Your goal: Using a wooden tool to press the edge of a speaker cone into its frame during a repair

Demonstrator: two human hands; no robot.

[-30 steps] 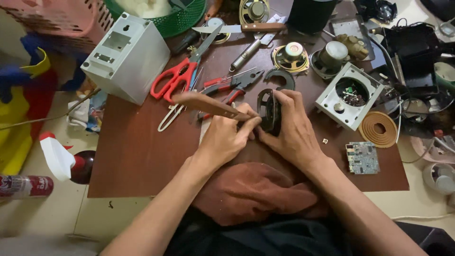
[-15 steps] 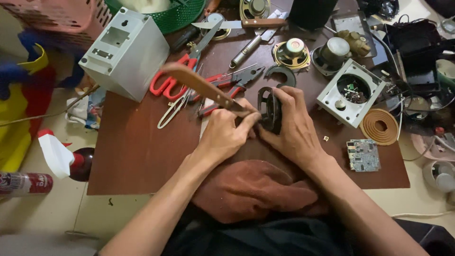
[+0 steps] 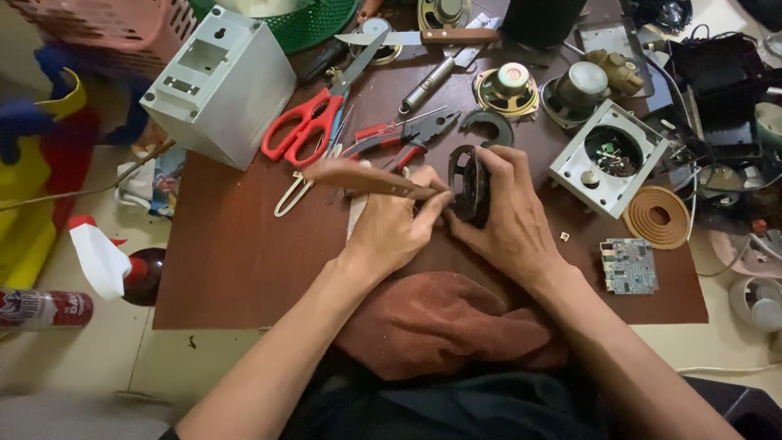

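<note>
Against the frame half a second back I note the wooden handle [image 3: 362, 178] now lies lower and flatter, pointing left over the board instead of rising toward the scissors; the round black part has not shifted. Reading left to right: a white spray trigger [image 3: 98, 257] sits off the board edge, smooth plastic. A pale grey plastic housing [image 3: 218, 85], boxy with cut-outs, stands at the top left corner of the brown tabletop [image 3: 236, 261], which is matte and flat. Red-handled scissors [image 3: 314, 122] lie beside the housing, steel blades angled up-right, with red-grip pliers [image 3: 407, 138] just right of them. My left hand [image 3: 391, 232] is curled tight round the wooden-handled tool, whose working tip is hidden where it meets the part. The black speaker frame [image 3: 471, 186], round and ribbed, stands on edge at board centre, clamped by my right hand [image 3: 509, 220], fingers wrapped over its rim. A rust-brown cloth [image 3: 444, 326], napped, lies below both wrists. Further right: a square white box [image 3: 609, 167] with a round opening, a coiled tan ring [image 3: 658, 217], and a small green circuit board [image 3: 629, 266].
</note>
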